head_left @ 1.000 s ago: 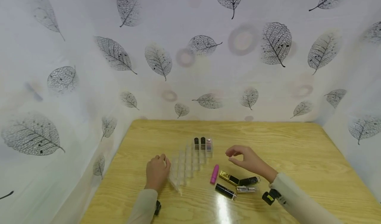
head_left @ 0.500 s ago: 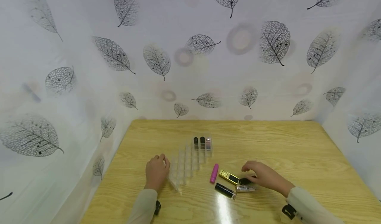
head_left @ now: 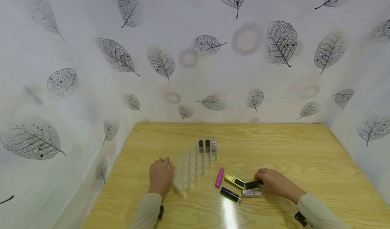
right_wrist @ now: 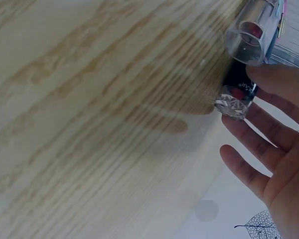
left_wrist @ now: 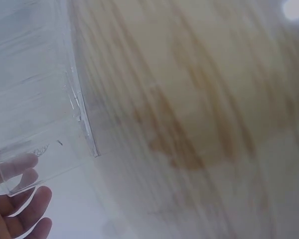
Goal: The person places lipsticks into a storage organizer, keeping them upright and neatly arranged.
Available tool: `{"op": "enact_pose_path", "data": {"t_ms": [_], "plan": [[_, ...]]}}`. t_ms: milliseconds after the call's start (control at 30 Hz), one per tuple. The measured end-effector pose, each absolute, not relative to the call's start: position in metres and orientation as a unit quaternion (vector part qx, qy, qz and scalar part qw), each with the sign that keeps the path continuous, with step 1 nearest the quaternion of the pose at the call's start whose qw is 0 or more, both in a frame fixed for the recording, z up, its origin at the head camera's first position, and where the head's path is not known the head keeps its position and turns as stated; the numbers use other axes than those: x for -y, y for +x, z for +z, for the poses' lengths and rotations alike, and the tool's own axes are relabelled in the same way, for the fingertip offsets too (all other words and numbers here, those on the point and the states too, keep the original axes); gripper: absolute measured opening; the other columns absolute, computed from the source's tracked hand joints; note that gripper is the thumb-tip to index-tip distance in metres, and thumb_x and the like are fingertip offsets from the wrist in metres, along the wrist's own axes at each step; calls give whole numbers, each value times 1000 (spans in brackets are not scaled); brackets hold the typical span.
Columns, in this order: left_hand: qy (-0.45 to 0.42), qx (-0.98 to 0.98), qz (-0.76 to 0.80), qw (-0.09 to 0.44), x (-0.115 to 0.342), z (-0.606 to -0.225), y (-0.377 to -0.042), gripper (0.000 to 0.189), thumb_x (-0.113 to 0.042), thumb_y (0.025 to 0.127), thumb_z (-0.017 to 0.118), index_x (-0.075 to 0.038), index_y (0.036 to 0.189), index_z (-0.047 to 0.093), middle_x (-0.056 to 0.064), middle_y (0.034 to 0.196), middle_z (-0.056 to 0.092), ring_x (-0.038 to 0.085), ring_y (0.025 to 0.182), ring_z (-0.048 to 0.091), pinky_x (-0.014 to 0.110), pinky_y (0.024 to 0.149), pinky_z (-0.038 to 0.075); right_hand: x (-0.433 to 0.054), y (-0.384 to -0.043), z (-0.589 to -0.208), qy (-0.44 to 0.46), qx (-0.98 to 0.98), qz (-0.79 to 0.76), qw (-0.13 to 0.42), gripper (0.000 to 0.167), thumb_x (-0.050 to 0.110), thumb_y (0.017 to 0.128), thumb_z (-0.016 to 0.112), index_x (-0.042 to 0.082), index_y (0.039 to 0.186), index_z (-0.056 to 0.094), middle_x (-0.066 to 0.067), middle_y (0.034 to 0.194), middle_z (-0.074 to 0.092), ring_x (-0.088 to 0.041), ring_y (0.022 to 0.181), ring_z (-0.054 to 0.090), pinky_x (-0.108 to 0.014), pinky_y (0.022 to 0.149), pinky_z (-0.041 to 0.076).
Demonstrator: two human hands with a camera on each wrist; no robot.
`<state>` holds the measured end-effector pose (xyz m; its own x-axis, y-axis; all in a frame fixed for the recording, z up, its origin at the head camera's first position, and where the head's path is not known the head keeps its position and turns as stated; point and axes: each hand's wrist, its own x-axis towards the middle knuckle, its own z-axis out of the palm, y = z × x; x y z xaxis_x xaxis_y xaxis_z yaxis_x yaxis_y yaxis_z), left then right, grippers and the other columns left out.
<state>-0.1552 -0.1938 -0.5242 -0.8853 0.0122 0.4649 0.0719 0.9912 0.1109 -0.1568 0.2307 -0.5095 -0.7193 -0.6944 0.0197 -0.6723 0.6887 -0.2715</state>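
Note:
My left hand (head_left: 160, 175) grips the left side of a clear stepped lipstick organizer (head_left: 193, 166); in the left wrist view, fingers (left_wrist: 32, 211) curl at the corner of its transparent wall (left_wrist: 40, 129). My right hand (head_left: 278, 185) pinches one end of a black lipstick (head_left: 253, 184) lying on the table. The right wrist view shows the thumb and fingers about this black lipstick (right_wrist: 239, 79), which has a clear faceted end. Just beside it is a clear-capped lipstick tube (right_wrist: 251, 37). Two black-topped tubes and a pinkish one (head_left: 214, 147) stand in the organizer's back row.
A magenta tube (head_left: 219, 177), a gold and black lipstick (head_left: 234, 181) and another black lipstick (head_left: 231, 195) lie between the organizer and my right hand. The silvery clear-capped tube (head_left: 251, 193) lies in front of the held one. Leaf-print cloth (head_left: 198, 70) surrounds the wooden table (head_left: 274, 144).
My right hand has moved right and down from above the table to the black lipstick and now pinches its end. My left hand has stayed at the organizer.

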Motion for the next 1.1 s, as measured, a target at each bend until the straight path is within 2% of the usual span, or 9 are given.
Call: {"op": "enact_pose_path", "data": {"t_ms": [267,500,833,1100], "plan": [[-28,967,-72,242,193,-522,-156,11,-16,86,61,-5,89,65,11,74,61,27,65,58,44,65,51,-231,-157,-511,-379,-916,-123,48,25,11,71,78,12,94,68,0,89,65,-12,76,61,-26,64,52],[-51,967,-58,241,192,-517,-155,17,-14,84,62,-6,98,64,11,85,60,25,76,55,42,71,49,-232,-160,-513,-376,-918,-111,54,24,13,72,78,12,94,68,2,88,64,-10,75,60,-27,64,52],[-70,960,-54,264,192,-519,-156,16,-12,81,65,-6,96,64,11,82,60,24,71,55,39,64,49,-231,-159,-509,-368,-922,-102,58,22,14,70,79,13,91,69,3,85,65,-9,73,60,-27,63,51],[-65,958,-60,271,193,-524,-157,16,-13,81,66,-6,95,63,10,80,60,23,69,55,39,63,50,-233,-161,-503,-371,-920,-110,55,24,14,71,79,11,92,69,2,86,64,-8,72,60,-26,62,51]]}}
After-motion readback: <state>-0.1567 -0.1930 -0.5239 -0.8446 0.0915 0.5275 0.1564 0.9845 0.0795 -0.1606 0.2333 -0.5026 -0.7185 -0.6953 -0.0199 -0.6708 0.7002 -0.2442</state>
